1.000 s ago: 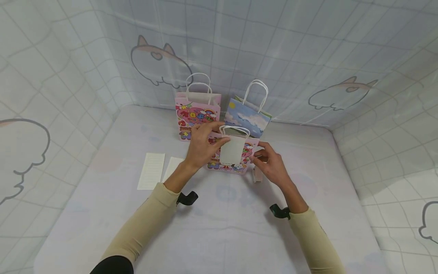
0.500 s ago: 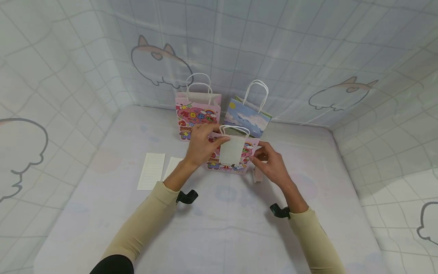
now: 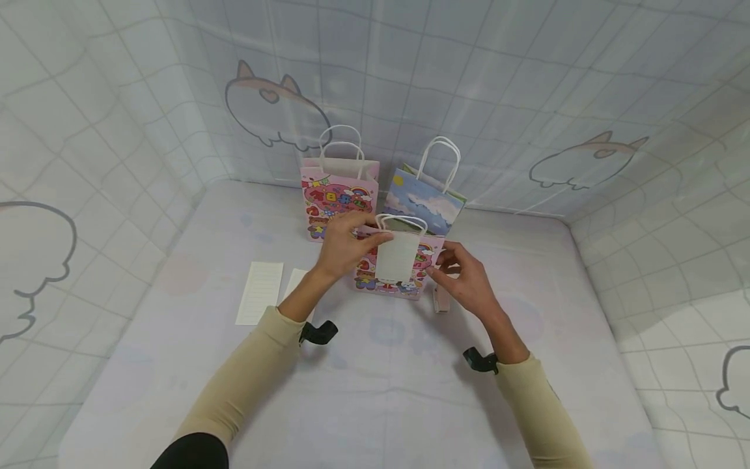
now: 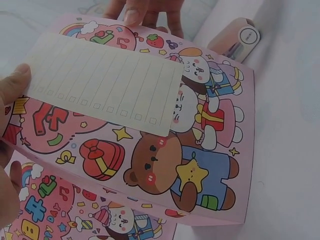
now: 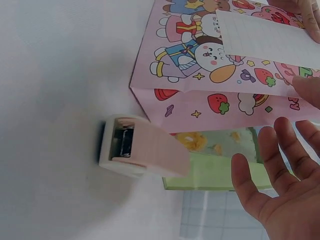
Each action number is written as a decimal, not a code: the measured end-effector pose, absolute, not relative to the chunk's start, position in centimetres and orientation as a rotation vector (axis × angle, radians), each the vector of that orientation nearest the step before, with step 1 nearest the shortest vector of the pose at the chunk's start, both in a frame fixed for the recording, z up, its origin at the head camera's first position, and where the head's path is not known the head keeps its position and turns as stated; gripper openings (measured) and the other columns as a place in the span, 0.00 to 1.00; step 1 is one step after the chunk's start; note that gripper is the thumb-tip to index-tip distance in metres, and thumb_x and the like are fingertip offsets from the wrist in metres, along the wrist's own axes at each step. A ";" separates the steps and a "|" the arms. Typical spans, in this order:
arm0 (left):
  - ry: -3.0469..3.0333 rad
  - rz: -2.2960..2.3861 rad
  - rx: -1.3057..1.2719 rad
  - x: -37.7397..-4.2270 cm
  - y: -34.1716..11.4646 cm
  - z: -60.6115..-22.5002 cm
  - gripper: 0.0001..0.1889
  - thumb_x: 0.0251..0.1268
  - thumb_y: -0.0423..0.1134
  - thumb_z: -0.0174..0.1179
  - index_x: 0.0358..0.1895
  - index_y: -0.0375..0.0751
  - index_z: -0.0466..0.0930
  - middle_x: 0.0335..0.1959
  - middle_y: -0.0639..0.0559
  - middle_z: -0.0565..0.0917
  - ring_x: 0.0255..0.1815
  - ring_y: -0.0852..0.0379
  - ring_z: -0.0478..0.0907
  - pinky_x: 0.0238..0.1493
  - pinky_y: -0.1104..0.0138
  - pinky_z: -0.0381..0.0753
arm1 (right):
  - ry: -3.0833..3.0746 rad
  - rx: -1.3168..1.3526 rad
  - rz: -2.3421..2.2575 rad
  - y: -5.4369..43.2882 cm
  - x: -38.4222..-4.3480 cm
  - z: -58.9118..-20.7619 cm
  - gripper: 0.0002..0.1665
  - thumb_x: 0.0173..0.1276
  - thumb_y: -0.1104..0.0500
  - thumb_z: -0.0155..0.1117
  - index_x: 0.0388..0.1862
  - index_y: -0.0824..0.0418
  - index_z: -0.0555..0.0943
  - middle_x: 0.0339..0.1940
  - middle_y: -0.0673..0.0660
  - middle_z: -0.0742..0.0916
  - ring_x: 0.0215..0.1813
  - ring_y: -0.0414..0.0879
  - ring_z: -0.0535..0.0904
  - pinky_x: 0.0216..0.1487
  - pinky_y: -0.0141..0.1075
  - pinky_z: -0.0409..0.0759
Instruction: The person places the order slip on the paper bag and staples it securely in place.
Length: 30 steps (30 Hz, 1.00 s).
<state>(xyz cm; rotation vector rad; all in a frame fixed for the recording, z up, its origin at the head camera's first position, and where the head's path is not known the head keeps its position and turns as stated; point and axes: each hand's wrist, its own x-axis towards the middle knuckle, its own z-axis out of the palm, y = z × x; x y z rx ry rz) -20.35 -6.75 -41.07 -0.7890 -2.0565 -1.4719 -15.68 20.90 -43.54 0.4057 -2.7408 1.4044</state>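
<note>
A pink cartoon-printed paper gift bag [image 3: 366, 281] with white rope handles stands upright between the hands. A small lined note sheet [image 3: 397, 257] lies against its front, its top edge by the bag's mouth. The left hand [image 3: 342, 246] pinches sheet and bag at the upper left, with the thumb in front and fingers behind. At the bag's right edge, the right hand [image 3: 465, 280] holds it lightly, its thumb [image 5: 306, 90] on the front and its other fingers by the side panel. Beside the bag's lower right stands a pink stapler [image 5: 150, 147], partly hidden in the head view.
Behind are another pink cartoon bag [image 3: 340, 189] and a blue sky-print bag [image 3: 423, 200], both near the back curtain [image 3: 486, 85]. Two more lined sheets lie at the left, one fully visible sheet [image 3: 260, 293] and one partly covered by the left arm.
The left wrist has shifted very slightly to the left and forward. The bag, the note sheet and the right hand stay almost in place.
</note>
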 end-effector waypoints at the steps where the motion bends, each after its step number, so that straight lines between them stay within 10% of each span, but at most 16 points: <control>1: -2.058 -1.474 -0.788 -20.4 -6.7 -41.1 0.12 0.47 0.35 0.80 0.35 0.38 0.89 0.34 0.48 0.89 0.36 0.52 0.85 0.38 0.60 0.79 | -2.744 0.403 1.403 21.0 -15.7 -43.6 0.33 0.67 0.48 0.72 0.67 0.53 0.72 0.44 0.53 0.82 0.46 0.49 0.79 0.53 0.51 0.81; 30: -2.050 -1.509 -0.786 -18.3 -6.5 -38.2 0.10 0.45 0.25 0.77 0.33 0.30 0.87 0.32 0.40 0.88 0.35 0.45 0.83 0.37 0.61 0.78 | -3.209 0.095 1.085 25.6 -14.6 -47.6 0.43 0.65 0.35 0.68 0.69 0.61 0.74 0.54 0.61 0.82 0.50 0.53 0.76 0.45 0.43 0.78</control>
